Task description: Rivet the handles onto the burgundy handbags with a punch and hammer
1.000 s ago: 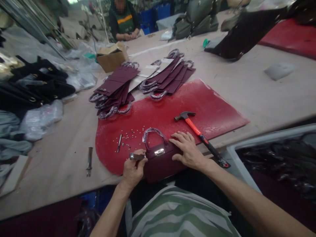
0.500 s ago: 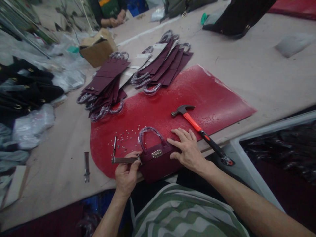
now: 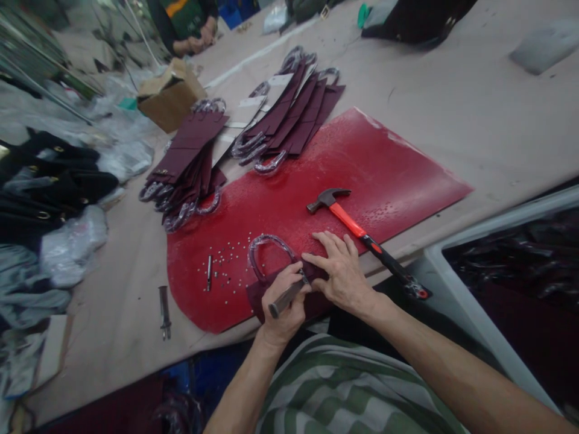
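well left of the left hand (image 3: 283, 307), black bags (image 3: 40, 181) heaped behind crumpled plastic (image 3: 72, 241); nearer the grip, on the pale table (image 3: 113, 289), a loose metal tool (image 3: 164, 313), with a cardboard box (image 3: 169, 99) farther out and a co-worker (image 3: 187, 24) beyond that. out ahead and left of the grip, a first pile (image 3: 187, 147) of maroon pieces with wrapped handles; near its left side, on the red mat (image 3: 280, 199), a short rod (image 3: 209, 273) among scattered small bits (image 3: 221, 260). under the grip, at the mat's near edge, a maroon bag (image 3: 256, 293), its wrapped handle (image 3: 252, 256) arching outward: by the look of it, already fixed on. in the grip itself, a held metal tool (image 3: 286, 299), clasped between thumb and fingers, slanting, tip over the bag's front; probably in progress there, though with contact and any fitting hidden by fingers, impossible to tell. well ahead of the grip, a second pile (image 3: 289, 120); whether done or waiting, cannot tell. just right of the grip, the right hand (image 3: 339, 271), fingers spread, grasping nothing, laid over the bag's right end. farther right, a hammer (image 3: 346, 218), lying out of use; rightmost, a white bin (image 3: 470, 325).
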The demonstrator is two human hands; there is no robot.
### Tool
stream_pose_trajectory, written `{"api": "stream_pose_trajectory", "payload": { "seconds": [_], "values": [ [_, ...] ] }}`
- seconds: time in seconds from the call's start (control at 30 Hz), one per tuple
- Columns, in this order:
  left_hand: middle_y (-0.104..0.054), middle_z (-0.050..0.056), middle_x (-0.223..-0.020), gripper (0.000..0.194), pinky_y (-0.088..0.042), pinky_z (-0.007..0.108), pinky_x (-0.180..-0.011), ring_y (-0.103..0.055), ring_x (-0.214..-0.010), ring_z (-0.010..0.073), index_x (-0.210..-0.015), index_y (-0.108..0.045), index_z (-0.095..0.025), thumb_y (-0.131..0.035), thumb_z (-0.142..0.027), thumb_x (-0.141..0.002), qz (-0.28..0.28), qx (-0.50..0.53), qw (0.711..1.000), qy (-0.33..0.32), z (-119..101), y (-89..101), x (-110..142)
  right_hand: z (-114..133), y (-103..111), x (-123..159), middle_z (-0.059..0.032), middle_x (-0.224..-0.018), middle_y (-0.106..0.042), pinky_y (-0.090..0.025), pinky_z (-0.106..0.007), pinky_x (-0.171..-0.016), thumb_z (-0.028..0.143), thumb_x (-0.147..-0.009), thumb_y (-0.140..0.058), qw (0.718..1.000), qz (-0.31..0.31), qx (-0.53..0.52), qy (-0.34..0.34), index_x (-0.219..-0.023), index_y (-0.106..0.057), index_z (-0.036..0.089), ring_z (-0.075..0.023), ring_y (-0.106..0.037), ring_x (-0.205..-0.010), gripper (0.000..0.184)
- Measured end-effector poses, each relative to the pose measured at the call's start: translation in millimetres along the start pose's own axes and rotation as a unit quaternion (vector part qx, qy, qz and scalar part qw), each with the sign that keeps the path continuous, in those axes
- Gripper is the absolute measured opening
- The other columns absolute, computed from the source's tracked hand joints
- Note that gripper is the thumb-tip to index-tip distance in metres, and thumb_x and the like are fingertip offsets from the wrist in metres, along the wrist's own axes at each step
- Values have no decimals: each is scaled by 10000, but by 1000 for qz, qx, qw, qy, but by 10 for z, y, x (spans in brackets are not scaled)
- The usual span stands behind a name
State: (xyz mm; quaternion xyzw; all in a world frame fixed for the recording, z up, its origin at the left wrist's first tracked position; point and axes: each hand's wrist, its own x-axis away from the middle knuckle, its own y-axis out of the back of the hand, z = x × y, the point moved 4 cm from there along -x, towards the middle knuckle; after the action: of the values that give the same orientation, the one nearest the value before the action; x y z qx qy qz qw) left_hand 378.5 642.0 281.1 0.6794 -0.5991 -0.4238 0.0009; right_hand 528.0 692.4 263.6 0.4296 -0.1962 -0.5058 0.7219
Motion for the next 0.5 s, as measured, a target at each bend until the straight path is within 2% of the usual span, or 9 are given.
{"api": "stream_pose_trajectory", "payload": {
  "seconds": [0.5],
  "values": [
    [-726, 120, -1084, 70, -611, 374, -905, -711, -1040, 213, -995, -621, -162, -608, -158, -927, 2, -63, 998, -5, 11, -40, -5, -13, 0, -4, -116, -1522, -416, -191, -608, -1156, 302, -692, -861, 1000, -8, -7, 8, -1267, -665, 308, -347, -324, -1417, 607]
  ]
}}
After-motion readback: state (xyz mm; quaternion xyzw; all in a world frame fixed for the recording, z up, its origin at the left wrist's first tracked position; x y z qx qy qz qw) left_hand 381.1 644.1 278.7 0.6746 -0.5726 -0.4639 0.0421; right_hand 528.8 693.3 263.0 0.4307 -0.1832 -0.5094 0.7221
